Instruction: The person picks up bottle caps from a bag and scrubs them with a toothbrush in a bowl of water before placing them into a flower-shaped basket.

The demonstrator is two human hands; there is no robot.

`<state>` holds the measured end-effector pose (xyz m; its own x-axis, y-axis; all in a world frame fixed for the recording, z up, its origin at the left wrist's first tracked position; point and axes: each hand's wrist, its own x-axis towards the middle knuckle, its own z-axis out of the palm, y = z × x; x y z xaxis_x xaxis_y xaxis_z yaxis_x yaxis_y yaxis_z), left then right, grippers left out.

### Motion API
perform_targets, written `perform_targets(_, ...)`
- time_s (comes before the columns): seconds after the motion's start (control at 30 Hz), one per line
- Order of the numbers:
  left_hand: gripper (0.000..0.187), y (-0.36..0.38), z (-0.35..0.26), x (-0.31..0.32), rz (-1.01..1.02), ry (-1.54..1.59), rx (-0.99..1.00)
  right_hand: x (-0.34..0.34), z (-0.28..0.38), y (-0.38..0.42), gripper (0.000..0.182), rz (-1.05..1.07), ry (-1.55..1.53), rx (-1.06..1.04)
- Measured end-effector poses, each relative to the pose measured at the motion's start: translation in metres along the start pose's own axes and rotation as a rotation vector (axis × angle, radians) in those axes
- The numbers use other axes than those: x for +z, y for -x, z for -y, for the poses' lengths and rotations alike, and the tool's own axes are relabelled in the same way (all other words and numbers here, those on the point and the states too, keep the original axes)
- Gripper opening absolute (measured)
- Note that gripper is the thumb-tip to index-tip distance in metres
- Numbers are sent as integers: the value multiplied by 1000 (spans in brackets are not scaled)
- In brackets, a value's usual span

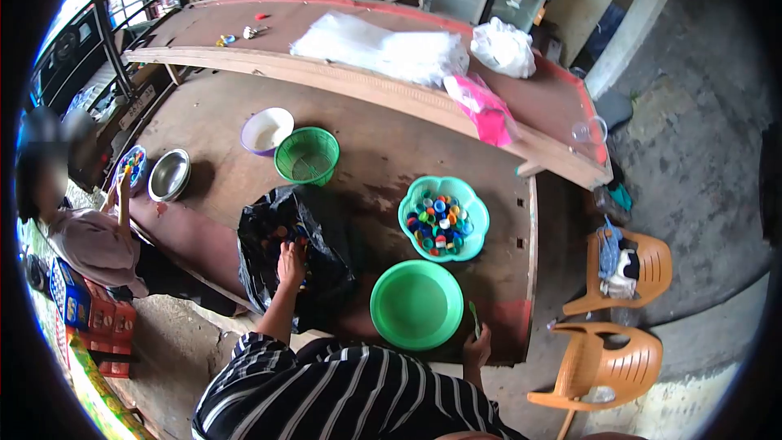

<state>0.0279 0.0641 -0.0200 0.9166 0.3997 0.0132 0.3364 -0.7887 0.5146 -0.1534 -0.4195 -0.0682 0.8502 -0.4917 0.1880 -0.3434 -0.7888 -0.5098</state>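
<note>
My left hand [291,265] reaches into an open black plastic bag [332,228] of coloured bottle caps [303,246]. Its fingers are drawn together among the caps; what they grip is hidden. Beside the table's front edge, my right hand [479,345] is closed around a thin green and whitish tool [474,318], held upright; its exact kind is too small to tell. Left of that hand stands a round green basin [417,304] that looks to hold water. Behind it, a turquoise scalloped basin [407,232] holds many mixed-colour caps.
A green basket [308,155], a white bowl [267,131] and a metal bowl [170,175] stand farther back. Another person [90,244] sits at left, a hand at a bowl of caps [132,163]. Clear plastic bags [379,47] lie on the raised shelf. Orange chairs [623,363] stand at right.
</note>
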Motion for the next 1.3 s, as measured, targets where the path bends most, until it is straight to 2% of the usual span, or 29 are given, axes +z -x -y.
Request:
perform_targets(0.07,23,2,12,11,-104,49,123,-1,1,-2,42,2,-23,-16)
perform_targets(0.1,27,0,17,16,-94,63,110,-4,2,2,42,11,-32,-11)
perform_targets(0.2,20,2,10,8,-45,55,12,-8,9,2,40,17,-27,14)
perform_targets(0.37,15,0,17,17,-112,97,73,-7,3,-8,38,-1,-78,-11)
perform_targets(0.43,14,2,18,20,-105,146,11,-11,2,-13,38,-68,-264,28)
perform_targets(0.47,14,5,21,20,-98,145,5,-12,1,-13,38,-62,-257,30)
perform_targets(0.6,16,10,19,17,-125,145,40,-49,78,-34,41,-76,-317,7)
perform_targets(0.67,17,8,14,18,-134,156,58,-61,109,-37,42,61,-384,-69)
perform_targets(0.73,18,6,13,21,-130,88,20,-66,131,-35,43,216,-298,-70)
perform_targets(0.8,17,2,16,24,-146,57,23,-57,145,-30,46,254,-262,-69)
perform_targets(0.87,16,0,20,29,-169,-16,56,-37,137,-23,45,239,-108,-237)
perform_targets(0.9,15,-2,23,28,-166,-136,120,-37,141,-20,42,327,15,-263)
perform_targets(0.97,16,2,21,20,-159,-223,118,-33,136,-19,37,544,274,-334)
perform_targets(1.03,16,4,22,18,-196,-315,111,-34,142,-16,36,554,210,-256)
perform_targets(1.1,16,3,23,17,-135,-339,103,-34,149,-14,36,560,146,-179)
perform_targets(1.2,17,2,22,10,18,-346,46,-36,152,-12,37,564,169,-221)
perform_targets(1.23,18,0,21,9,24,-301,31,-35,152,-13,40,630,212,-248)
perform_targets(1.3,20,-5,22,10,42,-264,31,-33,159,-12,41,586,172,-199)
